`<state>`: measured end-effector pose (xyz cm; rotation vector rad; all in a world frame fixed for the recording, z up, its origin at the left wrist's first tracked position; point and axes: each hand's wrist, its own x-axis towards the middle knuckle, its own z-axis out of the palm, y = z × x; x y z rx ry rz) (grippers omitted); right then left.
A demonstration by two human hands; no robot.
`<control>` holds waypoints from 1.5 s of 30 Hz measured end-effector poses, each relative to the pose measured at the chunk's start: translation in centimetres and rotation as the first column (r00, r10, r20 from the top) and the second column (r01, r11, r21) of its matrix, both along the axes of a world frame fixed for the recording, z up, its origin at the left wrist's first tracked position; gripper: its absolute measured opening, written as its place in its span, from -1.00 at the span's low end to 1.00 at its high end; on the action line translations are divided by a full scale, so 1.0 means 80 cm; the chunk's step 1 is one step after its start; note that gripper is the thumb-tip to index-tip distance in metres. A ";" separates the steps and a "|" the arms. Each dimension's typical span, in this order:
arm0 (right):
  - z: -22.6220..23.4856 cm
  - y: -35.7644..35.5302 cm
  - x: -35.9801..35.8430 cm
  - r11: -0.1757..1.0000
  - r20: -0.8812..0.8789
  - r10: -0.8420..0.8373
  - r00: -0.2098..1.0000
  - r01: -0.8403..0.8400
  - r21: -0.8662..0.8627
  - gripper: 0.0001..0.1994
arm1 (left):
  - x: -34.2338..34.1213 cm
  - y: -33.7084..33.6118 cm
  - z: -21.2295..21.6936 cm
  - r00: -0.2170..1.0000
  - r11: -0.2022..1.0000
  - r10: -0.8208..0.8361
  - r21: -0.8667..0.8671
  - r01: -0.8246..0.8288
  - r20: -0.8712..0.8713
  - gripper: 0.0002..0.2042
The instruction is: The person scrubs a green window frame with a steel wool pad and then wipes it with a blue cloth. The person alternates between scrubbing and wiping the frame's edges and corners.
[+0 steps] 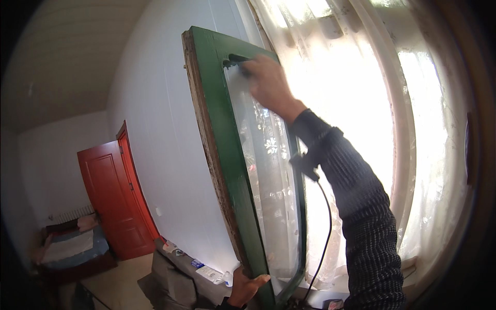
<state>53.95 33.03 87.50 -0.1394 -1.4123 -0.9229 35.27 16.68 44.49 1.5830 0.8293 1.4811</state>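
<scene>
A green wooden window sash (pixel 213 98) with a glass pane (pixel 266 181) stands open in front of me, its outer edge worn to bare brown. High up, my right hand (pixel 271 85) is closed round a small dark tool (pixel 237 61), pressed near the pane's upper left corner. Motion smears both, so the tool's kind cannot be made out. Low on the sash's left edge, my left hand (pixel 245 287) grips the frame, thumb on the green face and fingers mostly hidden. A dark device with a black cable (pixel 329 217) hangs by my right wrist.
Sheer white curtains (pixel 346 129) hang brightly lit at the right. Behind the sash runs a white wall, with a grey sofa (pixel 170 276) holding a white packet (pixel 211 274). Farther left are an open red door (pixel 112 199) and a bed (pixel 75 248).
</scene>
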 end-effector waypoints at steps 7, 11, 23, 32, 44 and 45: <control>-0.004 0.031 0.010 0.949 -0.252 0.110 0.962 -0.177 -0.261 -0.74 | -0.006 0.005 -0.002 0.998 1.000 -0.023 -0.004 0.023 0.050 -0.43; 0.000 0.045 0.020 0.984 -0.116 -0.093 0.989 0.074 -0.162 -0.82 | -0.010 0.009 -0.005 1.000 1.000 -0.019 0.002 0.019 0.020 -0.42; -0.002 -0.022 -0.020 0.997 -0.061 0.018 0.998 -0.023 -0.077 -0.86 | -0.011 0.011 -0.007 1.000 1.000 -0.025 -0.015 0.025 0.017 -0.41; -0.006 0.009 0.020 0.930 -0.247 -0.035 0.968 -0.059 -0.362 -0.87 | -0.005 0.004 0.001 0.999 1.000 -0.005 -0.022 0.004 -0.032 -0.41; -0.009 0.004 0.006 0.946 -0.215 0.108 0.971 -0.166 -0.278 -0.83 | 0.004 -0.003 0.000 0.998 1.000 -0.009 -0.014 0.009 0.060 -0.46; -0.009 0.005 0.006 0.977 -0.078 0.137 0.988 -0.147 -0.153 -0.82 | 0.003 -0.003 0.000 0.999 1.000 -0.001 -0.006 0.001 0.045 -0.46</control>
